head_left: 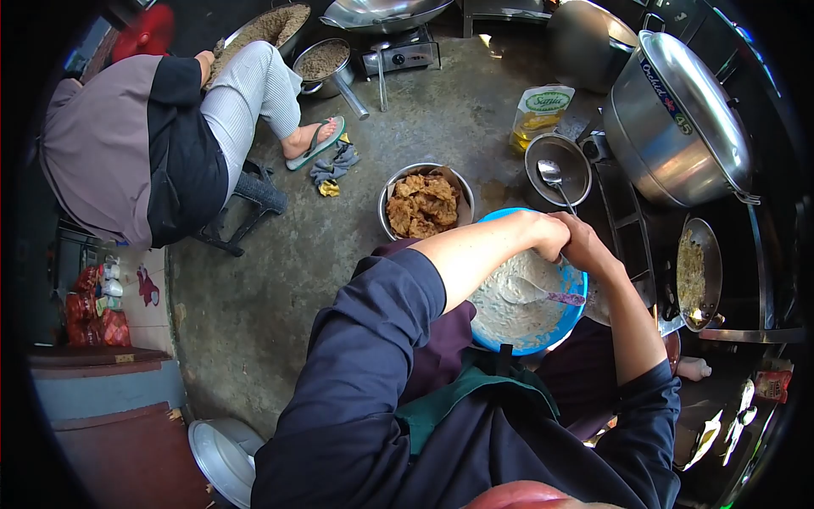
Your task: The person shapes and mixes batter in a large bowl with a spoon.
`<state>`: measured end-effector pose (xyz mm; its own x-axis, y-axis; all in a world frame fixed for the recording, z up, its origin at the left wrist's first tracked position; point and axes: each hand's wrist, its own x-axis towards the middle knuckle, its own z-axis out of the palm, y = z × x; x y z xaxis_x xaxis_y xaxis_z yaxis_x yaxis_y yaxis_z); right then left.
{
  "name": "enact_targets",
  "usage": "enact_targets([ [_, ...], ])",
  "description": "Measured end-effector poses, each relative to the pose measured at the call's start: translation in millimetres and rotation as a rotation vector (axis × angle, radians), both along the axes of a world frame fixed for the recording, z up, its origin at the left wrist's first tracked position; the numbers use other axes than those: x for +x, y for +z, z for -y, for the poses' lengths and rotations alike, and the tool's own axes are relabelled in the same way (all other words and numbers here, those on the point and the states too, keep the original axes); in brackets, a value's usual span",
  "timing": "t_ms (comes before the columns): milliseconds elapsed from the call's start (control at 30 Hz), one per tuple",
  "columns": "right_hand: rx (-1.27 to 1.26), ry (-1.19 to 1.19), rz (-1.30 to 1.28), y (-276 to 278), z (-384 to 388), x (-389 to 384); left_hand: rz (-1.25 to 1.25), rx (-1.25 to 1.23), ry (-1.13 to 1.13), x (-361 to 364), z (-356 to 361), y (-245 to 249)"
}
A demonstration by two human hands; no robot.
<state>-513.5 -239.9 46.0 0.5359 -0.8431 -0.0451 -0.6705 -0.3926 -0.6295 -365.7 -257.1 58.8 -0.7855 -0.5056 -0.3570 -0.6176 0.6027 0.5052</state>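
Note:
My left hand is closed, its fingers curled over the far rim of a blue basin. Pressed close beside it, my right hand also has bent fingers; whatever either holds is hidden. Pale, lumpy batter fills the basin. A spoon with a purple patterned handle lies in the batter. Just beyond my hands, a metal ladle rests in a round strainer, its handle end reaching toward my fingers. A metal bowl of brown fried pieces stands on the floor left of the basin.
A pouch of oil stands beyond the strainer. To the right are a large lidded pot and a frying pan holding yellowish bits. Another person sits on a black stool at the left. A portable stove stands at the back.

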Motion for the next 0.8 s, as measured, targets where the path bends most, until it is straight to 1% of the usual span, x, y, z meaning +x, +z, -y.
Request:
enact_targets([
  [800,-0.018,0.031,0.016,-1.2,-1.1,-2.6,0.011,-0.006,-0.024,-2.0,-1.8,2.0],
])
